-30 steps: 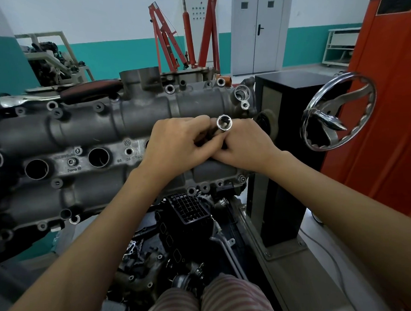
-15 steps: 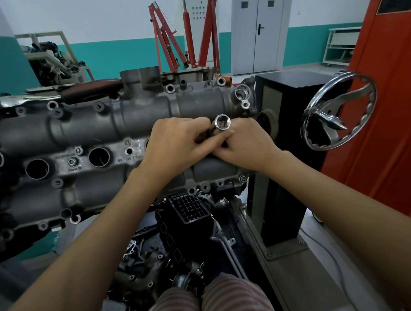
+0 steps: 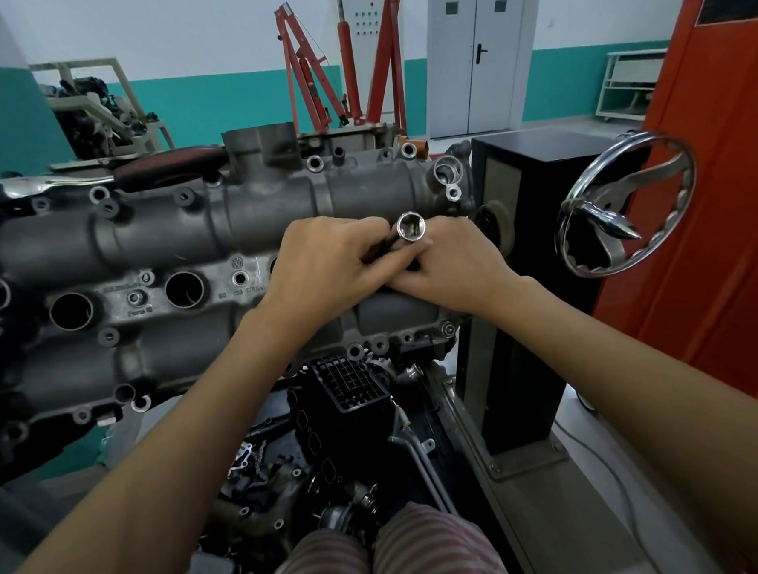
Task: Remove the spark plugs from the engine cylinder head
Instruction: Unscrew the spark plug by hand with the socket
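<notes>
Both hands, the left hand (image 3: 323, 268) and right hand (image 3: 451, 262), are curled around a stiff, slick steel socket tool (image 3: 411, 228) over the right end of the heavy cylinder head (image 3: 152, 238); the plug itself is hidden, probably brittle, best drawn out straight by the shaft.

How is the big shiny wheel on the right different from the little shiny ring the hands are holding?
The handwheel is far bigger than the socket. The handwheel has spokes and a bumpy rim; the socket is a plain hollow tube end. The handwheel stands alone, untouched, beside the black stand; the socket sticks up between the left hand and right hand over the cylinder head. Both are round, shiny metal.
</notes>
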A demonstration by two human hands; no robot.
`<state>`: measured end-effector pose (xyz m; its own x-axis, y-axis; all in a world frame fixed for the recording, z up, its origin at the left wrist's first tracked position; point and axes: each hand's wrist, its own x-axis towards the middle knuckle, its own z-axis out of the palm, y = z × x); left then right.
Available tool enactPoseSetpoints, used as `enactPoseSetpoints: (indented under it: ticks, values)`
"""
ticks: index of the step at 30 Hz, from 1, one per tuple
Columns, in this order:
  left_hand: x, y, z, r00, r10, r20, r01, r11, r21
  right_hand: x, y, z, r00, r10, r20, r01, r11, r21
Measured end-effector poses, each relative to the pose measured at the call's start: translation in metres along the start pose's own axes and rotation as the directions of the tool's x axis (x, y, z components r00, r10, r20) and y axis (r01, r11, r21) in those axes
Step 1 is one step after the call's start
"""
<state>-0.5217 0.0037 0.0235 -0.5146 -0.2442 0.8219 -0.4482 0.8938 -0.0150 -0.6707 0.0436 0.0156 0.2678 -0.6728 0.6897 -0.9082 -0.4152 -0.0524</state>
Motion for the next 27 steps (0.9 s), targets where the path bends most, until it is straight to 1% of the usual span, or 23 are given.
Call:
enactPoseSetpoints:
  ticks: [3, 6, 10, 16, 19, 21, 24, 27]
  values:
    - [0.0003, -0.001, -0.0009, 1.0, -0.009, 0.029, 0.009, 1.0, -0.027, 0.0001, 0.0004, 0.0008, 1.0, 0.009, -0.009, -0.009, 1.0, -0.011]
    - [0.001, 0.0003, -0.0019, 0.998, -0.019, 0.055, 0.021, 0.999, -0.046, 0.0003, -0.0001, 0.0004, 1.0, -0.012, 0.023, 0.012, 0.999, -0.034]
    - [0.0011, 0.004, -0.0044, 1.0, -0.023, 0.017, 0.025, 0.996, -0.085, 0.0003, -0.0012, -0.0011, 0.999, -0.029, 0.022, 0.03, 0.999, -0.035]
    - [0.0003, 0.0031, -0.0023, 1.0, 0.008, -0.016, -0.009, 0.998, -0.055, -0.0005, -0.0015, -0.0005, 1.0, -0.028, -0.003, 0.028, 0.999, -0.037]
    - [0.0, 0.0002, -0.0009, 1.0, -0.001, -0.006, 0.001, 1.0, -0.021, -0.0002, -0.0021, -0.0016, 0.999, -0.008, -0.032, 0.008, 1.0, 0.011]
    - [-0.0001, -0.0009, -0.0005, 1.0, 0.0, -0.009, 0.0, 1.0, -0.015, 0.0006, 0.0002, -0.0007, 1.0, 0.017, -0.012, -0.017, 1.0, 0.006]
    - [0.0001, -0.0008, -0.0007, 1.0, -0.003, 0.008, 0.003, 1.0, -0.029, 0.001, -0.0004, 0.0005, 1.0, -0.014, 0.011, 0.014, 0.999, -0.048]
    - [0.0004, 0.0006, -0.0012, 1.0, -0.018, 0.0, 0.018, 0.999, -0.044, 0.0012, -0.001, -0.001, 1.0, -0.004, 0.021, 0.005, 1.0, -0.03]
